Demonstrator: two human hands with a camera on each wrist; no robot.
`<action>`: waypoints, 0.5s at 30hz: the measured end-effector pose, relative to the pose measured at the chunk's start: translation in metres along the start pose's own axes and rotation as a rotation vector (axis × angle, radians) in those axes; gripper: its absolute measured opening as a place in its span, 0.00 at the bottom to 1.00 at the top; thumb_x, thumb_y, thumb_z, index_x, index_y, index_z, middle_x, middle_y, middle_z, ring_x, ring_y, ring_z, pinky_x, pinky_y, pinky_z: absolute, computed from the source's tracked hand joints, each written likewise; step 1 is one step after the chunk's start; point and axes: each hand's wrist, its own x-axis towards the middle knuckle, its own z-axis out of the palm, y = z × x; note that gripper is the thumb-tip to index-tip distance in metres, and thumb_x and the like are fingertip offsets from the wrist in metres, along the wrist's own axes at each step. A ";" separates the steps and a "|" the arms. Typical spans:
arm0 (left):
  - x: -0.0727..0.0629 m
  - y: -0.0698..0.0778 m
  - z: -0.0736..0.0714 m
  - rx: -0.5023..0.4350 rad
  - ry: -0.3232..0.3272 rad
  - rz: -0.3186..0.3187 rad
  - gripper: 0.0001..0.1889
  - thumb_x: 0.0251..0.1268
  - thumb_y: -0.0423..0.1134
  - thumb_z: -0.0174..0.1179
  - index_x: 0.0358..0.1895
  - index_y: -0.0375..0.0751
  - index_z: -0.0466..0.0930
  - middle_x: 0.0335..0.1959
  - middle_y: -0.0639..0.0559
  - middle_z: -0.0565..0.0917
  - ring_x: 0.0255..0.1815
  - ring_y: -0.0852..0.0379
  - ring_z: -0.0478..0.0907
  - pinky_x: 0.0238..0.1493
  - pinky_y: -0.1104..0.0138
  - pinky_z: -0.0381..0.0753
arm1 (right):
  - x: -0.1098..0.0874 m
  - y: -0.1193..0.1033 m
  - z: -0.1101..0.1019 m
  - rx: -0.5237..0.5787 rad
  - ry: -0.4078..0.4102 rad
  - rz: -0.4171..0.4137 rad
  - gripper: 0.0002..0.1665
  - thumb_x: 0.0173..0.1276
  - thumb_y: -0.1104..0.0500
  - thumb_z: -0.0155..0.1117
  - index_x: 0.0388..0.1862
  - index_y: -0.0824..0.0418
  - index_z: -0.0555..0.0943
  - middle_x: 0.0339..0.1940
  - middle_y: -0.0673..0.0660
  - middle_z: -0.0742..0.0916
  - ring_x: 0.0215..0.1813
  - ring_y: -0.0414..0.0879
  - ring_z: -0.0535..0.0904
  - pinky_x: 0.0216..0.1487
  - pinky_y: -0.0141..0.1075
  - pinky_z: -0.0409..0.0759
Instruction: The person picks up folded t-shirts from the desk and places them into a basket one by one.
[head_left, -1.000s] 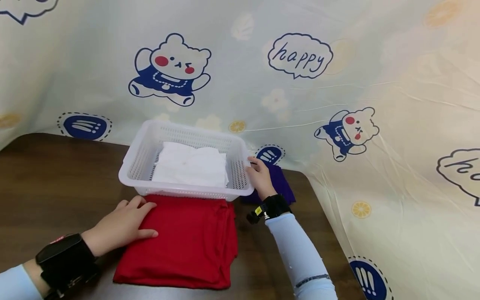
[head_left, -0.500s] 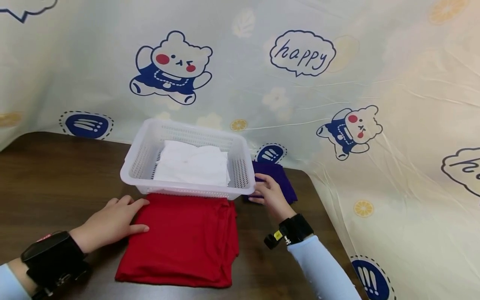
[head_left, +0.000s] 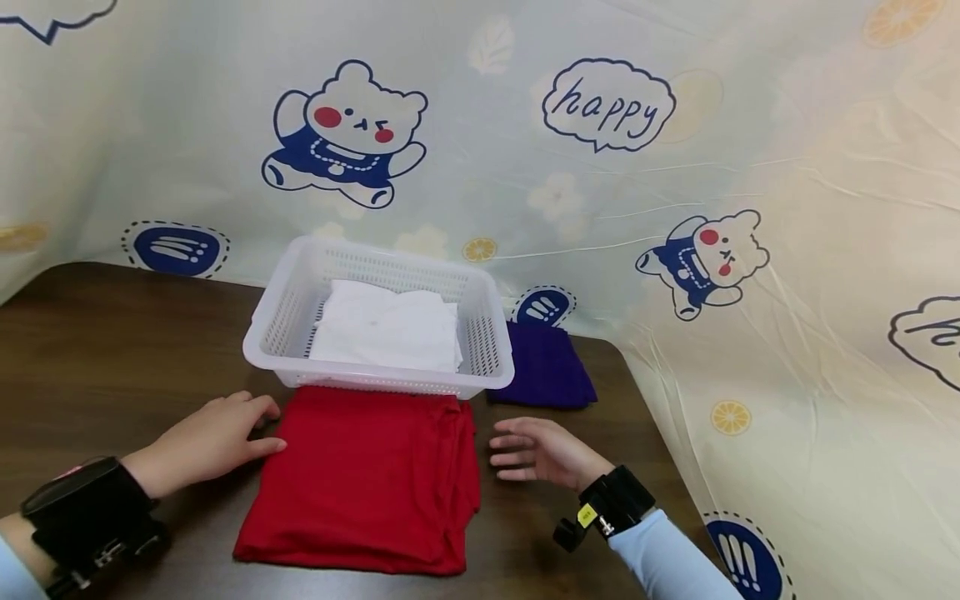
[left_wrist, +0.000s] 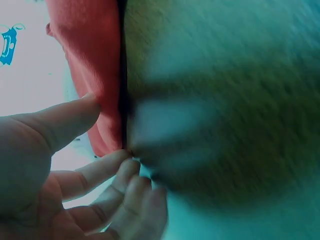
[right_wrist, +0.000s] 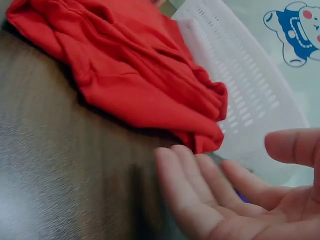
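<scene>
Head view alone shows white cloth (head_left: 385,329) in basket (head_left: 375,377) beyond red cloth (head_left: 360,483).

A dark wood-grained table (head_left: 150,342) carries a white basket (head_left: 378,377), a folded red cloth (head_left: 360,483) and a purple cloth (head_left: 547,367)

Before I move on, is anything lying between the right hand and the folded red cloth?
No; the head view shows just a narrow strip of bare brown tabletop between the right hand and the red cloth.
</scene>
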 end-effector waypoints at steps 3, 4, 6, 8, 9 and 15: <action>0.002 -0.003 -0.001 -0.108 -0.040 -0.019 0.19 0.60 0.41 0.71 0.47 0.30 0.79 0.29 0.52 0.79 0.28 0.56 0.75 0.30 0.61 0.81 | -0.001 0.006 -0.004 0.036 -0.044 0.050 0.31 0.82 0.55 0.46 0.75 0.73 0.62 0.66 0.70 0.78 0.61 0.62 0.80 0.62 0.57 0.79; 0.002 -0.003 -0.001 -0.144 -0.053 -0.031 0.18 0.61 0.39 0.71 0.46 0.30 0.78 0.28 0.53 0.79 0.26 0.57 0.75 0.29 0.63 0.81 | -0.001 0.007 -0.005 0.051 -0.060 0.060 0.31 0.82 0.55 0.46 0.75 0.73 0.62 0.67 0.70 0.77 0.62 0.63 0.80 0.62 0.57 0.78; 0.003 -0.003 -0.001 -0.219 -0.078 -0.059 0.17 0.62 0.37 0.70 0.46 0.29 0.78 0.27 0.53 0.80 0.24 0.57 0.76 0.27 0.65 0.82 | -0.001 0.010 -0.008 0.081 -0.087 0.075 0.32 0.82 0.55 0.44 0.76 0.74 0.60 0.68 0.71 0.76 0.64 0.63 0.78 0.63 0.58 0.76; 0.004 -0.003 -0.001 -0.286 -0.104 -0.078 0.16 0.64 0.37 0.69 0.46 0.27 0.77 0.29 0.52 0.81 0.25 0.57 0.77 0.27 0.65 0.84 | 0.000 0.012 -0.011 0.109 -0.106 0.084 0.32 0.82 0.56 0.43 0.76 0.74 0.59 0.69 0.71 0.75 0.65 0.62 0.78 0.65 0.59 0.75; 0.004 -0.003 0.000 -0.317 -0.114 -0.084 0.17 0.64 0.36 0.68 0.46 0.26 0.77 0.30 0.51 0.81 0.26 0.57 0.78 0.29 0.64 0.86 | 0.000 0.012 -0.012 0.123 -0.114 0.090 0.32 0.82 0.56 0.42 0.76 0.74 0.58 0.69 0.71 0.75 0.66 0.62 0.77 0.65 0.59 0.74; 0.004 -0.004 -0.003 -0.545 -0.195 -0.142 0.22 0.71 0.38 0.62 0.56 0.20 0.72 0.38 0.45 0.82 0.36 0.53 0.82 0.37 0.57 0.89 | 0.005 0.013 -0.010 0.185 -0.140 0.112 0.34 0.81 0.55 0.42 0.75 0.77 0.57 0.69 0.74 0.75 0.67 0.60 0.76 0.69 0.58 0.71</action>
